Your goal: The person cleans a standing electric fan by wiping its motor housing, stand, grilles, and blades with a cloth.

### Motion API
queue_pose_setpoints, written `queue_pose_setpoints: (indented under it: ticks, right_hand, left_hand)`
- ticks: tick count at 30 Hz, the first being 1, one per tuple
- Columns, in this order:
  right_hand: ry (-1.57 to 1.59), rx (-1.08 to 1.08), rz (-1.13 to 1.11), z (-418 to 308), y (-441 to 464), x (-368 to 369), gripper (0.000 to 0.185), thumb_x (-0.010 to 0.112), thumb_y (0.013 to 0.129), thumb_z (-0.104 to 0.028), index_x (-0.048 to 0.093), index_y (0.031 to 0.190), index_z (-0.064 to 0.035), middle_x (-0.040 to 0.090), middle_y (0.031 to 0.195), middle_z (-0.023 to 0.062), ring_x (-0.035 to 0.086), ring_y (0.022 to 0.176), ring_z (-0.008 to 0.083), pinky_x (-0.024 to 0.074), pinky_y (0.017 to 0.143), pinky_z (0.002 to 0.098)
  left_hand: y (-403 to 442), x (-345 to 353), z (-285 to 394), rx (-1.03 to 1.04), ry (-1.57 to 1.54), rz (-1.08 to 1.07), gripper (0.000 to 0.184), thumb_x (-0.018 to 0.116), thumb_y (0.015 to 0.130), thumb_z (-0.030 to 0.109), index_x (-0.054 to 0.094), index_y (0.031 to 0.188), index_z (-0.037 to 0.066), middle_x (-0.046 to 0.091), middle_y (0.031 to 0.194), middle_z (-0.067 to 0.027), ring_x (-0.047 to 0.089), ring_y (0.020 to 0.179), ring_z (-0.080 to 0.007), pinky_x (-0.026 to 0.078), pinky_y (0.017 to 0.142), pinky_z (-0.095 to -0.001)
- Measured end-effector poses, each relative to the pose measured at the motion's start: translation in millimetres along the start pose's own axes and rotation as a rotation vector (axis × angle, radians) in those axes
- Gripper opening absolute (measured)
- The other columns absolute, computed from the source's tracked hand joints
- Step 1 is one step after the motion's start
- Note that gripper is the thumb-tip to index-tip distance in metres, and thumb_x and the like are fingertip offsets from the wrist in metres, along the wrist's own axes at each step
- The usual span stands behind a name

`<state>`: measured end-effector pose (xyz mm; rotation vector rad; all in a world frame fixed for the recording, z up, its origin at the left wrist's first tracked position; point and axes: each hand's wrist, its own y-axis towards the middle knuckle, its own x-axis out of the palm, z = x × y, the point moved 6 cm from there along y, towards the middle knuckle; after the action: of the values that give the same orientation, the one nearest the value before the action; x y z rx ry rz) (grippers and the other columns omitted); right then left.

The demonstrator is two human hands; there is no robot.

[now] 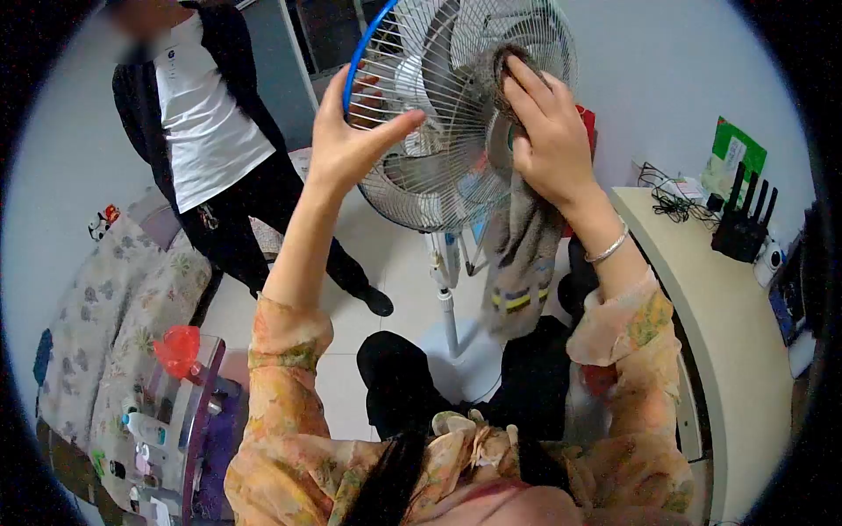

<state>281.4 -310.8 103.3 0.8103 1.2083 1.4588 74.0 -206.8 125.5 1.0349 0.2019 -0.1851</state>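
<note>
A standing fan (445,302) with a round wire guard (456,197) and a blue rim is right before me. My left hand (342,140) grips the guard's left edge, its fingers behind the wires and its thumb stretched across the front. Bunched under the fingers of my right hand (557,140) is a grey-brown towel (526,237), pressed against the guard's front right of the hub. The towel's long end hangs down beside the fan pole and shows yellow and dark stripes. Dark fan blades (438,44) show through the wires.
Another person (219,123) in a dark jacket stands at the left. A pale desk (702,289) with a black router (741,223) and cables runs along my right. On the left are a flower-patterned sofa (96,298) and a low table (197,421) with a red container (178,351).
</note>
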Motion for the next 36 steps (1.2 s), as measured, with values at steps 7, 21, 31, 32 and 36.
queue_pose_setpoints:
  ticks: [7,21,31,32,36]
  right_hand:
    - [-0.016,-0.237,0.048,-26.2,65.8,-13.7,0.05,0.059,0.069,-0.001,0.059,0.119,-0.0051,0.052,0.134,0.0065,0.049,0.114,0.0322,0.0441,0.097,0.0422]
    - [-0.011,-0.135,-0.092,-11.7,-3.1,1.3,0.056,0.059,0.068,0.0,0.056,0.123,-0.0083,0.048,0.138,0.0051,0.048,0.116,0.0338,0.0448,0.097,0.0425]
    - [-0.041,-0.331,-0.055,-31.2,40.7,-15.3,0.055,0.062,0.068,0.001,0.054,0.123,0.001,0.049,0.136,0.014,0.047,0.117,0.0365,0.0431,0.097,0.0451]
    - [-0.028,-0.359,-0.019,-30.7,36.0,-11.1,0.055,0.062,0.068,0.001,0.054,0.123,0.0008,0.049,0.136,0.0142,0.047,0.116,0.0367,0.0433,0.097,0.0449]
    - [-0.045,-0.342,-0.143,-30.1,4.6,-6.3,0.05,0.061,0.071,0.0,0.055,0.121,0.0009,0.048,0.136,0.016,0.047,0.115,0.0367,0.0434,0.097,0.0443]
  left_hand:
    - [-10.8,25.2,12.5,0.118,0.064,0.014,0.093,0.089,0.063,0.034,0.04,0.133,-0.004,0.058,0.118,-0.0178,0.059,0.108,-0.0249,0.048,0.094,-0.0343]
    - [-15.4,25.4,-11.5,0.249,0.204,0.089,0.077,0.089,0.065,0.02,0.046,0.125,-0.002,0.065,0.103,-0.0087,0.063,0.092,-0.0152,0.053,0.081,-0.0288]
    - [-34.0,32.6,8.6,0.215,0.08,0.054,0.078,0.085,0.07,0.026,0.043,0.13,-0.002,0.06,0.117,-0.0158,0.059,0.108,-0.0238,0.046,0.092,-0.0341]
    - [-34.0,29.6,7.5,0.22,0.092,0.047,0.078,0.085,0.07,0.026,0.044,0.13,-0.001,0.06,0.116,-0.0154,0.059,0.107,-0.0235,0.047,0.091,-0.0339]
    - [-32.5,10.3,-10.8,0.097,0.058,0.001,0.068,0.084,0.071,0.023,0.049,0.126,0.002,0.061,0.111,-0.0118,0.06,0.101,-0.0204,0.048,0.089,-0.0341]
